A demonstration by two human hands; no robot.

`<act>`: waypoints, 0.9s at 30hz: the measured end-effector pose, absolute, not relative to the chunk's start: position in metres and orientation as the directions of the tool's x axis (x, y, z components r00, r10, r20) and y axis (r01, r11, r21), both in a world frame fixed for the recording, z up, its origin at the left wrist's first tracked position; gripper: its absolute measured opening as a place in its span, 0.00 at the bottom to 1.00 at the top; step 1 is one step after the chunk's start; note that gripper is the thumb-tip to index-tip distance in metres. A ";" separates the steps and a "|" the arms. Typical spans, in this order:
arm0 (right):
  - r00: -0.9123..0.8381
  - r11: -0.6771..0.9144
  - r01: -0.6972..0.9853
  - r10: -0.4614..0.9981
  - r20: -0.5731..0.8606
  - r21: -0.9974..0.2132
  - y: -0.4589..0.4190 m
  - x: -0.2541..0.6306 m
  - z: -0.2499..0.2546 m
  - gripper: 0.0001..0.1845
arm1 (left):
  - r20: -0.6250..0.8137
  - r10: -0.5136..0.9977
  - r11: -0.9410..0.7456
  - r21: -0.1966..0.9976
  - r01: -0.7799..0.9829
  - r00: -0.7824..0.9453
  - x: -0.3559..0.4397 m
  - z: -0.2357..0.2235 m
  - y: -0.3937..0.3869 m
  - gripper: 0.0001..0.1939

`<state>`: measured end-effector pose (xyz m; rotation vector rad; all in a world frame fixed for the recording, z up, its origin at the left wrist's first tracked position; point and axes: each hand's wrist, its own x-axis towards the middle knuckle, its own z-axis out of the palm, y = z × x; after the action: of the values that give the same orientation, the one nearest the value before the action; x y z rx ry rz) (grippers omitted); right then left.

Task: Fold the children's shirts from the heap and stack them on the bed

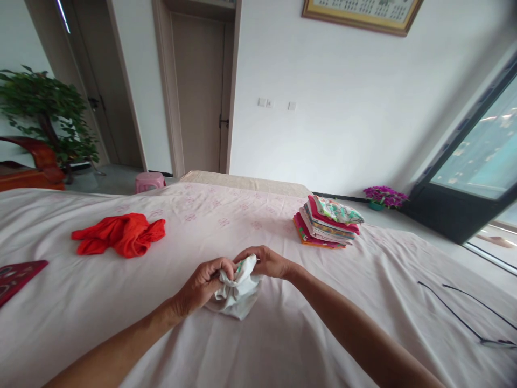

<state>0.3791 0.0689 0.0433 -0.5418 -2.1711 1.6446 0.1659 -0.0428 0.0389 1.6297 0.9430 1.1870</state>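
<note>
From here I see the left hand [207, 277] and right hand [270, 263] curled nearly closed, pinching a bunched white cloth [239, 296] over the pale sheet [266, 345], some fingertips hidden. Glasses [495, 343] are cut off at right. Beyond the folded stack [326, 225], a green pot [376, 206] holds purple flowers [385, 195].

The pale sheet [202, 237] has a wide open path between the red cloth [121, 236] on the left and the pile of folded cloths [325, 226] on the right. A hand could go straight to the far side there. The pile stands up high, so a hand must go around or over it. The glasses [482, 340] poke their legs out at the near right, with room between them and the pile.
</note>
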 end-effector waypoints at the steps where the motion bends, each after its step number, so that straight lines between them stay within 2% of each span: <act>1: -0.852 0.265 0.097 0.520 0.057 -0.959 0.068 0.380 0.046 0.21 | 0.284 0.934 -0.302 0.952 0.054 0.217 0.165 0.042 -0.043 0.09; 3: -0.799 0.339 0.127 0.592 0.107 -0.932 0.066 0.386 0.056 0.19 | 0.272 0.955 -0.277 0.960 0.031 0.119 0.161 0.049 -0.042 0.09; 5: -0.714 0.487 0.156 0.657 0.243 -0.860 0.065 0.396 0.074 0.20 | 0.262 0.965 -0.262 0.965 0.023 0.018 0.155 0.055 -0.039 0.09; 7: -0.621 0.642 0.168 0.658 0.426 -0.748 0.061 0.407 0.097 0.20 | 0.262 0.962 -0.264 0.965 -0.005 -0.081 0.149 0.063 -0.036 0.09; 9: -0.555 0.693 0.142 0.647 0.522 -0.707 0.056 0.417 0.119 0.18 | 0.261 0.951 -0.272 0.961 -0.047 -0.166 0.143 0.073 -0.033 0.11; 11: -0.544 0.606 0.090 0.694 0.471 -0.790 0.051 0.424 0.132 0.17 | 0.267 0.938 -0.288 0.955 -0.066 -0.221 0.139 0.084 -0.031 0.12; 13: -0.564 0.447 0.074 0.756 0.332 -0.892 0.050 0.428 0.134 0.19 | 0.283 0.927 -0.307 0.950 -0.061 -0.245 0.134 0.093 -0.029 0.14; 15: -0.592 0.342 0.112 0.777 0.213 -0.933 0.053 0.430 0.127 0.19 | 0.291 0.921 -0.315 0.948 -0.054 -0.261 0.126 0.099 -0.027 0.16; 17: -0.635 0.343 0.221 0.761 0.133 -0.913 0.057 0.433 0.116 0.19 | 0.294 0.918 -0.312 0.950 -0.027 -0.267 0.115 0.101 -0.024 0.16; 20: -0.643 0.404 0.441 0.765 0.031 -0.801 0.062 0.445 0.109 0.15 | 0.315 0.912 -0.311 0.949 0.059 -0.264 0.095 0.102 -0.022 0.17; 22: -0.641 0.394 0.509 0.767 -0.031 -0.765 0.061 0.458 0.113 0.13 | 0.317 0.908 -0.301 0.948 0.099 -0.274 0.081 0.106 -0.023 0.19; 25: -0.689 0.307 0.430 0.720 -0.089 -0.849 0.062 0.478 0.126 0.14 | 0.288 0.926 -0.259 0.955 0.141 -0.246 0.063 0.113 -0.022 0.24; 27: -0.709 0.258 0.328 0.703 -0.056 -0.909 0.068 0.482 0.130 0.16 | 0.277 0.938 -0.216 0.938 0.272 -0.208 0.054 0.116 -0.016 0.23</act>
<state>0.4824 0.0683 0.1296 -0.9425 -2.1752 1.4349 0.0537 -0.0159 0.1165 1.4630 1.4532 1.4612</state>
